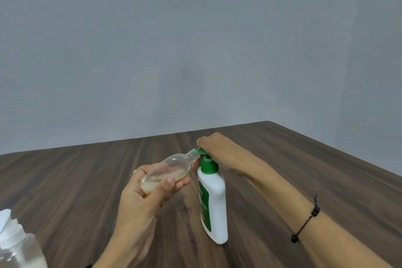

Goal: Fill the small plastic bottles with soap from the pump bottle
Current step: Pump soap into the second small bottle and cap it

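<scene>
The pump bottle (214, 204), white with a green label and green pump, stands upright on the tabletop (304, 169). The right hand (219, 150) rests on top of the pump head, fingers curled down over it. The left hand (150, 189) grips a small clear bottle (167, 169) between thumb and fingers, tilted, its open neck against the green spout. A little amber soap (152, 185) pools in its low end. Another clear bottle (17, 248), white-capped, sits at the lower left corner.
</scene>
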`<state>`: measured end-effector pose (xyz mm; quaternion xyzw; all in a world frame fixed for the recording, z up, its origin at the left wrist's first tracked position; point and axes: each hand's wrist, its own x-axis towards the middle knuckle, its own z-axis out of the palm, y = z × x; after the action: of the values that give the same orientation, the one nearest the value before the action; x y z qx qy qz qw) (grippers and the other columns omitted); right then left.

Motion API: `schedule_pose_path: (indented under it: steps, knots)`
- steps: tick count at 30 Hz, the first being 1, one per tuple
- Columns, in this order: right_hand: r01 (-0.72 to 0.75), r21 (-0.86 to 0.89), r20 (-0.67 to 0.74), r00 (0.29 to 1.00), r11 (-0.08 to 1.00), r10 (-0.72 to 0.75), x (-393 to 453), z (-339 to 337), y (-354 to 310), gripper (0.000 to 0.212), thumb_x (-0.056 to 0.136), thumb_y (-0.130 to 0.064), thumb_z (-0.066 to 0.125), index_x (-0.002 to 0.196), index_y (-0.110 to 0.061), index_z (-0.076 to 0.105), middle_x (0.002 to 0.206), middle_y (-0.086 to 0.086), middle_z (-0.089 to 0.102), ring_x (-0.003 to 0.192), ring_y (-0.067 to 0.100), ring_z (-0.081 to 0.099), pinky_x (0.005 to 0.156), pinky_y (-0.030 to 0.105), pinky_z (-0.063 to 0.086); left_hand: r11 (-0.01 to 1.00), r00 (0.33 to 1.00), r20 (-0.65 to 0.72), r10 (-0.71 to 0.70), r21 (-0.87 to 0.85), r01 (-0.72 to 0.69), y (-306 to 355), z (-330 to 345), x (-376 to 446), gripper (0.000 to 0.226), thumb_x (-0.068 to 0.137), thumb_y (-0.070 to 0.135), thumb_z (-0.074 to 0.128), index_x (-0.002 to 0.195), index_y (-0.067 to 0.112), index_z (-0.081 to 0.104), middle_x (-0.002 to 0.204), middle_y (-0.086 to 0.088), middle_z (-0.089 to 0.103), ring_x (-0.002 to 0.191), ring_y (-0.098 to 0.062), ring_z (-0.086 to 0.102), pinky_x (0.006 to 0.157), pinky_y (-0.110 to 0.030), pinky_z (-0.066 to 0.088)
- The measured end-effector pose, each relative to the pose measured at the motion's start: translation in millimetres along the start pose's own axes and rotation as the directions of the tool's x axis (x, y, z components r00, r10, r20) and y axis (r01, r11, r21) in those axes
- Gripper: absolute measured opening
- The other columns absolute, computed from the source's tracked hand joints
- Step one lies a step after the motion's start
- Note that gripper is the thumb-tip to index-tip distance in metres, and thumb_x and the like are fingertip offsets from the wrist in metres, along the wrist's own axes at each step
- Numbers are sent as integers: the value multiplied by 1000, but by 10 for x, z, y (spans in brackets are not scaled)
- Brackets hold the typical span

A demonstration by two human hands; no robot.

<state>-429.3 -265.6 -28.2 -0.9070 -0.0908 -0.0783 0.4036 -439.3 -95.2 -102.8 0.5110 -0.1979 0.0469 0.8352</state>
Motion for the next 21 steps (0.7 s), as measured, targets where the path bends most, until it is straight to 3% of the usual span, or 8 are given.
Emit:
schedule_pose_path:
  steps: [4, 7, 13, 15, 18, 21]
  knots:
    - [-18, -47, -7, 1000, 999, 17, 33, -13, -101, 39, 88, -26, 35, 65, -10, 62, 81, 2, 73, 66, 13, 53, 65, 26, 40, 998, 998, -18, 55, -19, -56, 24, -18, 8, 26, 65, 9, 67, 90, 6, 63, 88, -23, 72, 77, -38, 71, 62, -22, 57]
    - [-20, -127, -8, 1000, 992, 19, 90, -126, -254, 39, 87, -30, 37, 86, -3, 65, 93, 10, 72, 73, 19, 54, 66, 31, 41, 994, 994, -29, 103, -20, -104, 98, 22, 62, 20, 66, 7, 66, 86, 8, 65, 85, -23, 72, 75, -37, 71, 61, -22, 57]
    - [10, -184, -21, 1000, 983, -14, 67, -132, -183, 30, 88, -26, 36, 68, -15, 55, 83, 1, 70, 69, 15, 54, 67, 31, 42, 994, 995, -1, 105, -25, -105, 103, 82, 92, 23, 64, 7, 66, 88, 5, 64, 84, -21, 73, 73, -36, 72, 61, -23, 58]
    - [37, -241, -32, 998, 970, -47, 19, -139, -102, 35, 92, -21, 33, 59, -21, 41, 71, -6, 52, 61, 8, 42, 56, 24, 32, 997, 997, 28, 71, -12, -71, 74, 97, 109, 32, 63, 8, 68, 93, 1, 62, 86, -23, 72, 76, -37, 71, 61, -23, 58]
    - [9, -279, -28, 999, 960, -18, -50, -101, -27, 32, 96, -21, 31, 64, -19, 35, 70, -7, 31, 62, 8, 34, 54, 24, 25, 999, 999, 38, 31, 7, -32, 12, 79, 66, 34, 64, 8, 67, 97, -1, 60, 86, -25, 72, 76, -35, 72, 61, -22, 58]
    - [3, -303, -24, 1000, 953, -10, -43, -23, -48, 24, 95, -22, 30, 75, -13, 41, 73, -4, 37, 70, 16, 40, 61, 28, 33, 999, 999, 1, 44, -23, -44, -18, 24, 12, 32, 64, 6, 66, 94, -1, 60, 83, -25, 72, 74, -36, 71, 59, -22, 58]
